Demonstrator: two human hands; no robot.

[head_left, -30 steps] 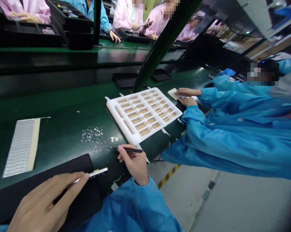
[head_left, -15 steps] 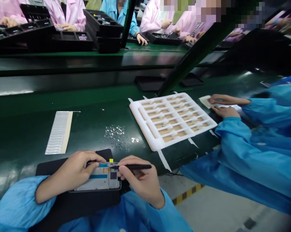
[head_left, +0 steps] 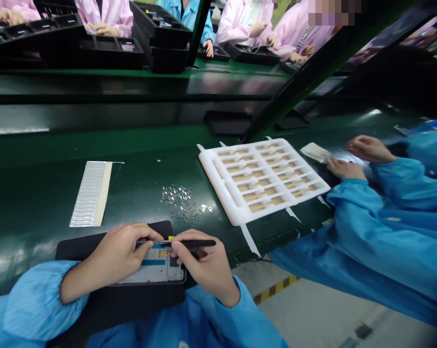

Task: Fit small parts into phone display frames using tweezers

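A phone frame [head_left: 155,270] lies on a black mat [head_left: 109,299] at the near edge of the green bench. My left hand [head_left: 113,256] grips its upper left edge, fingers pinched at the top. My right hand [head_left: 207,268] holds black tweezers [head_left: 189,243] level, tips pointing left at the top of the phone frame near a small yellow tab [head_left: 170,238]. Both hands meet over the frame's top edge.
Several small shiny parts [head_left: 180,203] lie scattered on the bench beyond the mat. A white strip of parts [head_left: 91,193] lies to the left, a white foam tray [head_left: 264,179] to the right. A co-worker in blue [head_left: 385,217] works at right. Black trays [head_left: 95,43] stand behind.
The phone frame came down flat onto the mat from my left hand's raised grip. My right hand moved the tweezers from the scattered parts to the frame's top edge.
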